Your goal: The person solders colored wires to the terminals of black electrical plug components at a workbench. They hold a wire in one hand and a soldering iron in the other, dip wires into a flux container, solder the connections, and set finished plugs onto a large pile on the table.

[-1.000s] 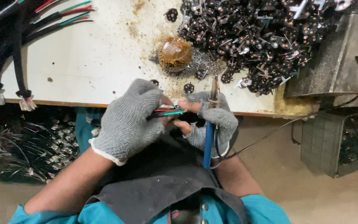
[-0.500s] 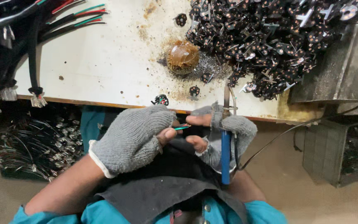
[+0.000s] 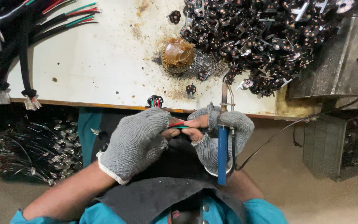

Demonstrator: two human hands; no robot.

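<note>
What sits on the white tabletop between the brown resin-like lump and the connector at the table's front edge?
In the head view, between the brown lump and the edge connector: only stained tabletop with brown residue and dark specks.

The thin wires point(image 3: 178, 125), one red and one green, are pinched between the bare fingertips of both gloved hands, lying roughly level just below the near edge of the white table. The soldering iron point(image 3: 223, 137) has a blue handle and a metal shaft; it stands nearly upright, gripped around the top of the handle, its tip (dark, partly lost against the clutter) reaching over the table edge, and a black cord trails off to the right
</note>
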